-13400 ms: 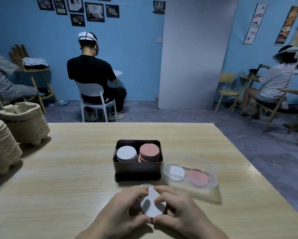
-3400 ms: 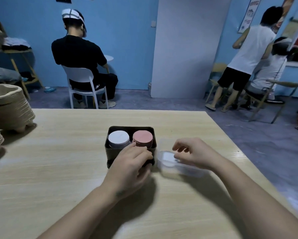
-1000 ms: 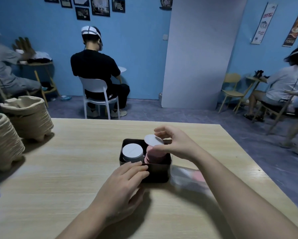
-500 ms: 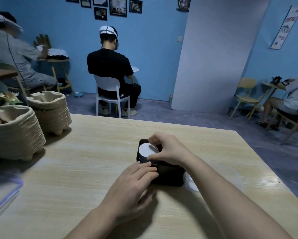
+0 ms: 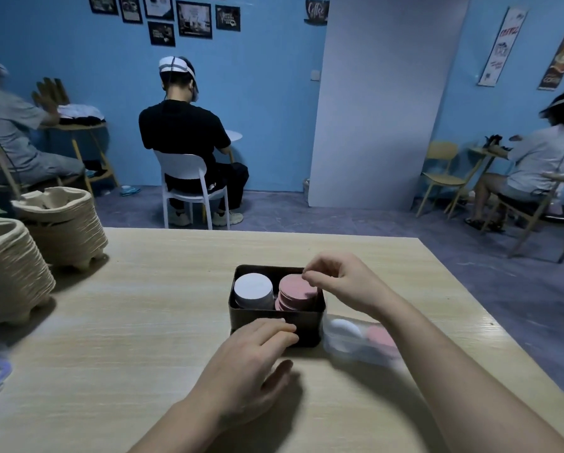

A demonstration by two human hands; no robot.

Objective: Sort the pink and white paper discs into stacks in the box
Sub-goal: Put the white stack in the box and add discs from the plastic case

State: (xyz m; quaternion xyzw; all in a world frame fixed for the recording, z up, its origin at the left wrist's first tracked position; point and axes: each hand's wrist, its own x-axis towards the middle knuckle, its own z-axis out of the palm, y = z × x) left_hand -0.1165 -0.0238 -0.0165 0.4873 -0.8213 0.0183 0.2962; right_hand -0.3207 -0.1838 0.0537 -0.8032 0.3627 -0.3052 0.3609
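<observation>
Roughly upright: white stack [image 5: 253, 287], pink stack [image 5: 298, 291].

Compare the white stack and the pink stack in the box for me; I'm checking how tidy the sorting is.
The white stack sits in the left half of the box; the pink stack sits in the right half. The white stack looks squared up, while the pink stack's discs are offset. The right hand hovers at the pink stack's far edge; nothing is over the white stack. Both are stacks of round discs.
</observation>
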